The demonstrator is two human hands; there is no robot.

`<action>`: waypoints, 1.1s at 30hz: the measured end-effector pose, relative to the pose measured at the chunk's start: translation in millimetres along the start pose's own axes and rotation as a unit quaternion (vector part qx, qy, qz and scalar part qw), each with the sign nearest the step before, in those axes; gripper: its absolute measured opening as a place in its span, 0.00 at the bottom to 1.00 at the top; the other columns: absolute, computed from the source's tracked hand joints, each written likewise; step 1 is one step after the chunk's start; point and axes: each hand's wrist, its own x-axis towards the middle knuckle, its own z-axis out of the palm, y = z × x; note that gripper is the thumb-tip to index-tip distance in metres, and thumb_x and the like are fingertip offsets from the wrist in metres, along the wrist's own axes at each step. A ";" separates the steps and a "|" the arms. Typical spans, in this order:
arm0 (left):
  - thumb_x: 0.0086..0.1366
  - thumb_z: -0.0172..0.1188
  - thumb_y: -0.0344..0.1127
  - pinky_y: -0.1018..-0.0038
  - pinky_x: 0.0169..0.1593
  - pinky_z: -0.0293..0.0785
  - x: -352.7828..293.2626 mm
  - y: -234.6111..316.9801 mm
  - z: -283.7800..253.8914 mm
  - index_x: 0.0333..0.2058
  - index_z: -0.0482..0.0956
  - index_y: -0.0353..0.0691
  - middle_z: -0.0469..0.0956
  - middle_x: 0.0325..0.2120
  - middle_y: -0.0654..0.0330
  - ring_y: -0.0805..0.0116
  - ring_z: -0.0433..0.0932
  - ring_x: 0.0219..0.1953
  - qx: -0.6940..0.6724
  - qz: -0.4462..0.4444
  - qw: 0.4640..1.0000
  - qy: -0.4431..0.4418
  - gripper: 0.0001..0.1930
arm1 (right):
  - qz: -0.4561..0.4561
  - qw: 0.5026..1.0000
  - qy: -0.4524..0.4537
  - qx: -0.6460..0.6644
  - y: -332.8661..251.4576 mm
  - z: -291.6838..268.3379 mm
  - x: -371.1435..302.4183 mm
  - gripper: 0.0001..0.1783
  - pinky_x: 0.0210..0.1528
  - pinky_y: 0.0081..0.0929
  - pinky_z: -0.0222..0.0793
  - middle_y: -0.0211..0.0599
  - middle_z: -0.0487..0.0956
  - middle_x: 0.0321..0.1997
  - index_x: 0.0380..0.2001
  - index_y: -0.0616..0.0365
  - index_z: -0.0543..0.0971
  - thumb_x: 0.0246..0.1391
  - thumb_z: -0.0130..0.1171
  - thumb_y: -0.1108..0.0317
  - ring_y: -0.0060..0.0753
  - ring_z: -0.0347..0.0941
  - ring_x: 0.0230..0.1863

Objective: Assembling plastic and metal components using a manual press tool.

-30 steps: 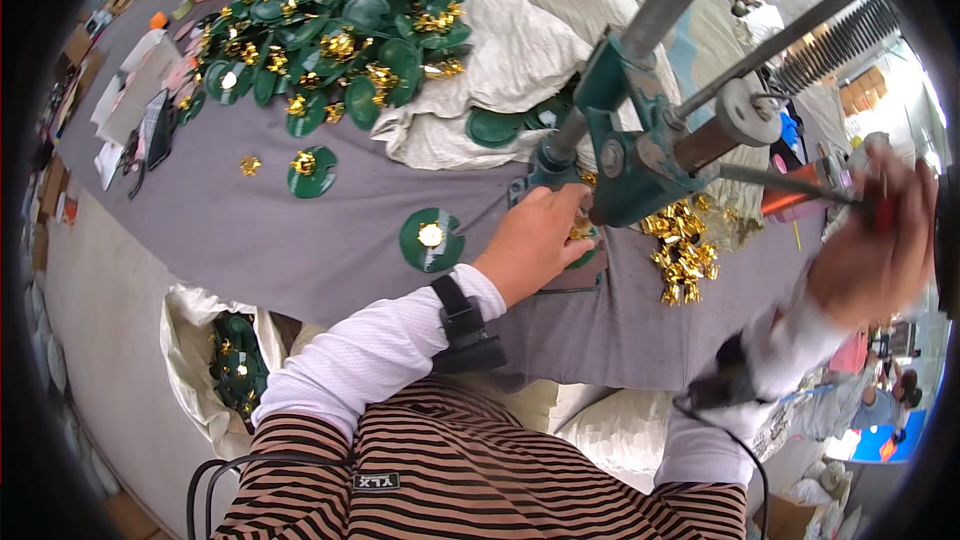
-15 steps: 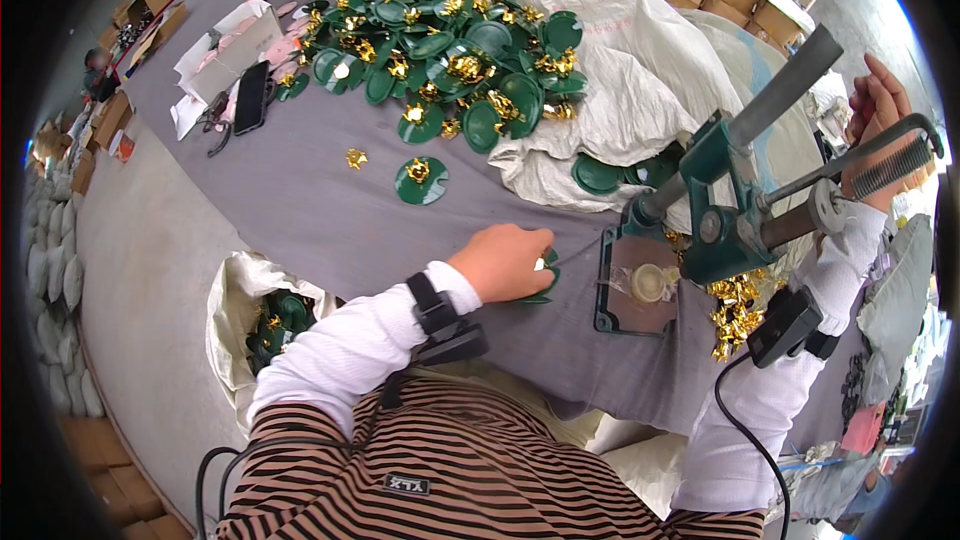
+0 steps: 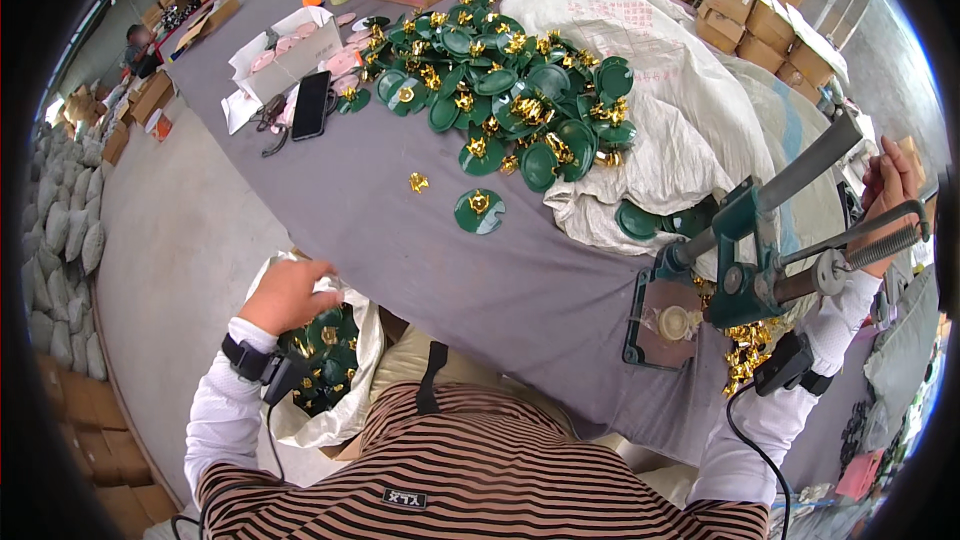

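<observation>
Left hand (image 3: 292, 292) moved from table to sack (image 3: 355, 395) (green discs (image 3: 325, 360) just below), grip loosely curled, right hand (image 3: 888, 195) gripping lever (image 3: 860, 240).

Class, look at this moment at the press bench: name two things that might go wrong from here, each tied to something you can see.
1. The left hand hovers over the white sack of green discs beside the table; a disc let go here might miss the opening and land on the floor.
2. The right hand is raised to the lever of the green press; with the view turned away, the lever might come down on an unaligned piece.
</observation>
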 end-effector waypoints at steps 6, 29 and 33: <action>0.57 0.59 0.31 0.61 0.49 0.72 134.3 36.5 48.8 0.43 0.80 0.42 0.78 0.42 0.50 0.51 0.75 0.46 -0.066 0.099 0.949 0.292 0.14 | 0.044 0.999 -0.017 0.003 -5.9 -2.7 -1.3 0.14 0.21 0.09 0.56 0.28 0.77 0.30 0.46 0.59 0.79 0.60 0.51 0.69 0.13 0.68 0.24; 0.50 0.71 0.31 0.75 0.39 0.74 154.3 187.4 86.7 0.45 0.75 0.35 0.82 0.38 0.58 0.69 0.77 0.31 -0.387 0.141 0.910 0.048 0.23 | -0.004 1.000 0.001 0.010 -22.5 17.7 -16.0 0.13 0.20 0.11 0.57 0.31 0.79 0.26 0.42 0.59 0.82 0.56 0.55 0.69 0.15 0.69 0.22; 0.49 0.71 0.29 0.76 0.37 0.75 140.2 285.1 95.9 0.52 0.67 0.36 0.83 0.39 0.56 0.72 0.76 0.29 -0.413 0.289 0.863 -0.039 0.32 | -0.043 0.998 0.024 0.036 -48.7 28.3 -28.2 0.09 0.20 0.12 0.60 0.28 0.74 0.22 0.37 0.64 0.79 0.54 0.54 0.71 0.17 0.65 0.19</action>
